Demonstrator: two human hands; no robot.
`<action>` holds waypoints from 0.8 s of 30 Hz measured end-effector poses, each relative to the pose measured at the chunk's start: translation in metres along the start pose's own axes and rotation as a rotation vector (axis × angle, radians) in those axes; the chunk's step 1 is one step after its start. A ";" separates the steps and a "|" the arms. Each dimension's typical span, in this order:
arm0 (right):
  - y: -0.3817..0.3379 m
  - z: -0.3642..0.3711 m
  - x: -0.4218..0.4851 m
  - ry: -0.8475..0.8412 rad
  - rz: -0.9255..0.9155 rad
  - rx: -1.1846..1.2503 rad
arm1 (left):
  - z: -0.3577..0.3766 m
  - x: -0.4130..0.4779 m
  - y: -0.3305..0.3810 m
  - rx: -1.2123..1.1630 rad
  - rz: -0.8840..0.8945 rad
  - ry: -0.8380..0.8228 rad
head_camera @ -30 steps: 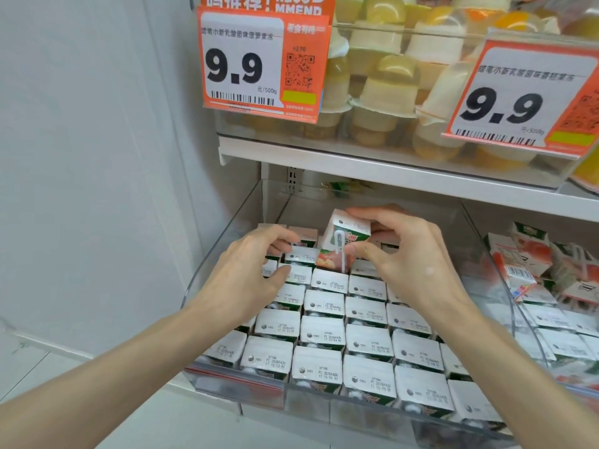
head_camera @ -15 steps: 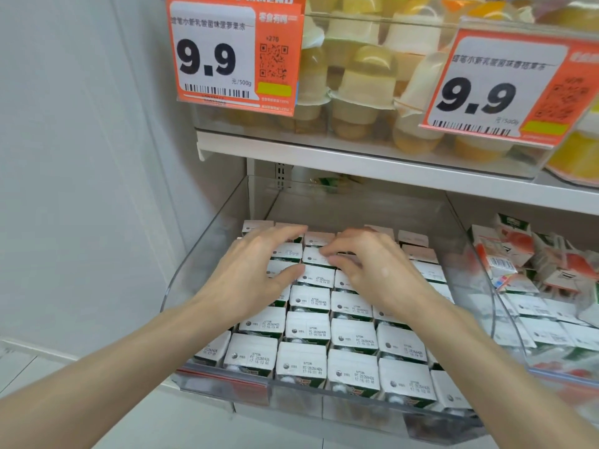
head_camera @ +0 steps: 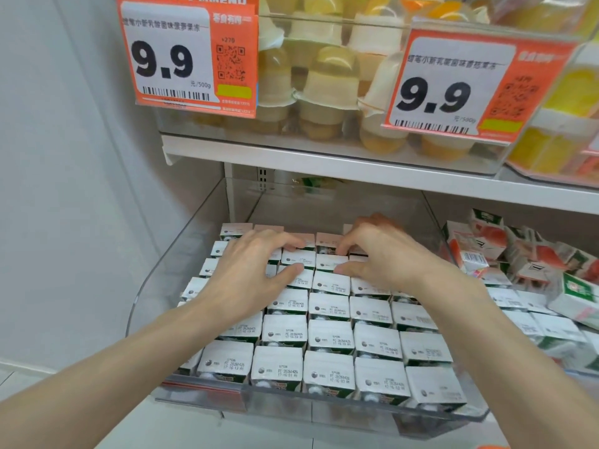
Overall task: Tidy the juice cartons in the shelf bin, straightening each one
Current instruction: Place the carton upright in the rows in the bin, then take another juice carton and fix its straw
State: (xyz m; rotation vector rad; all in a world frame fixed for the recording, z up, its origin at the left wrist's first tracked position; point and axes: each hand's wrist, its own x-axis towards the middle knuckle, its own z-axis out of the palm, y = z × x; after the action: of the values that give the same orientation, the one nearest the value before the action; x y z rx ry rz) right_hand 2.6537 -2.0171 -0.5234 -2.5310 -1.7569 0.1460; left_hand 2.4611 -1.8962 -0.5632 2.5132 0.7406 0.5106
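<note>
White shop shelving (head_camera: pixel 356 170) before us. Clear plastic shelf bin (head_camera: pixel 168 273) on lower level, packed with small white-topped green juice cartons (head_camera: pixel 327 338) in upright rows. Our left hand (head_camera: pixel 256 270) spread, fingers pressing tops of rear rows. Our right hand (head_camera: pixel 385 254) bent over rear cartons; pinching or only pressing, we cannot tell. Cartons judged light, stiff but dentable, smooth; we would take each by side walls.
</note>
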 end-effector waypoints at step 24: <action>-0.022 0.007 -0.061 0.328 0.078 1.258 | -0.008 -0.025 0.022 -0.808 -0.100 -0.140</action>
State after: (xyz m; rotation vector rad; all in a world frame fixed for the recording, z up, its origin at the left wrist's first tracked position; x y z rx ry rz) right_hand 2.6118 -2.0663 -0.5251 -1.5460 -0.9114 0.5753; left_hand 2.4469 -1.9245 -0.5496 1.7283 0.4697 0.4700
